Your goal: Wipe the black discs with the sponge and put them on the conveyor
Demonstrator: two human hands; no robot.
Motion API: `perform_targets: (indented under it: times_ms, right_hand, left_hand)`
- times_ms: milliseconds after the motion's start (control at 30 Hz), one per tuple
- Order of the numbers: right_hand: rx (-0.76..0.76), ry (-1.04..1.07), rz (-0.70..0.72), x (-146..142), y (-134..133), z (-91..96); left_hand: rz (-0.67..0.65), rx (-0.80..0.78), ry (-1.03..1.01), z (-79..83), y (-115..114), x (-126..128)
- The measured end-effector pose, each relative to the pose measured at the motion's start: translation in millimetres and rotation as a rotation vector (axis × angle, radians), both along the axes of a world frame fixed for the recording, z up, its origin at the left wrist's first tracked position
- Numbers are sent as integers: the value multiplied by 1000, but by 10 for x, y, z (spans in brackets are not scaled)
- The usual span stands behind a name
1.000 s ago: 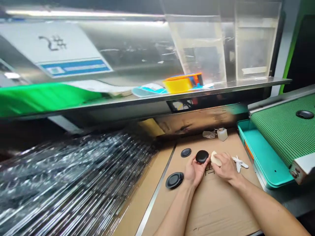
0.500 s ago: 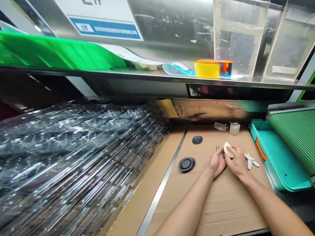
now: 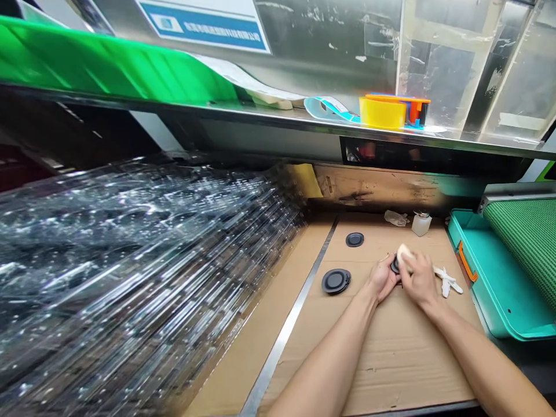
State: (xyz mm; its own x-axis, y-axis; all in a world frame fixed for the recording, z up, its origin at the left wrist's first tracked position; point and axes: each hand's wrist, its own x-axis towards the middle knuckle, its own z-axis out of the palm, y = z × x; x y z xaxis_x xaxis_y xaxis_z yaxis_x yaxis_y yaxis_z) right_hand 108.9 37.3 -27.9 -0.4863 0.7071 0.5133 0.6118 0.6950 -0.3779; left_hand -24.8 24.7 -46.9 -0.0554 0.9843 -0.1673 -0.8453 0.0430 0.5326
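Note:
My left hand (image 3: 384, 279) is closed around the edge of a small round black plastic part (image 3: 394, 265), partly hidden by the fingers. In my right hand (image 3: 417, 279) is a cream-white pad (image 3: 403, 253), pinched and held against the black part. Left of my hands, a round black lid-like piece (image 3: 337, 281), possibly more than one stacked, lies on the cardboard (image 3: 330, 336). Farther back lies a smaller-looking round black piece (image 3: 355, 239). Several white strips (image 3: 447, 282) lie crossed just right of my right hand.
Stacked clear plastic trays (image 3: 165, 260) fill the left side. A teal tray (image 3: 504, 289) with an orange latch and a green conveyor belt (image 3: 525, 231) border the right. At the back stand a small bottle (image 3: 421, 223) and crumpled plastic (image 3: 396, 218). A yellow tape roll (image 3: 382, 112) sits on the shelf.
The view has shifted, so the surroundings appear slightly higher and farther right. The pad has shifted a little against the black part, showing more of that part. Both hands keep their hold.

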Motion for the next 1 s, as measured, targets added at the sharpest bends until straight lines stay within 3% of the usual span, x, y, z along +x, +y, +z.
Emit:
perform_targets:
  times_ms: [67, 200, 300, 433, 567, 667, 833, 1000]
  right_hand:
    - [-7, 6, -52, 2, -4, 11]
    - [31, -45, 91, 25, 10, -17]
    - [6, 13, -37, 35, 19, -40]
    - [16, -53, 128, 37, -15, -35]
    - [-12, -23, 5, 37, -50, -18]
    - [1, -68, 125, 44, -10, -42]
    - [-21, 95, -92, 134, 322, -116]
    - [-37, 156, -108, 263, 404, -163]
  left_hand:
    - [0, 1, 17, -15, 1, 1]
    - [38, -7, -4, -29, 11, 13]
    - [41, -24, 36, -19, 7, 15]
    - [26, -38, 3, 3, -11, 15]
    - [19, -44, 33, 16, -14, 17]
    - [-17, -57, 7, 28, -19, 14]
    - [-58, -72, 24, 67, -52, -8]
    - [-48, -46, -73, 153, -78, -87]
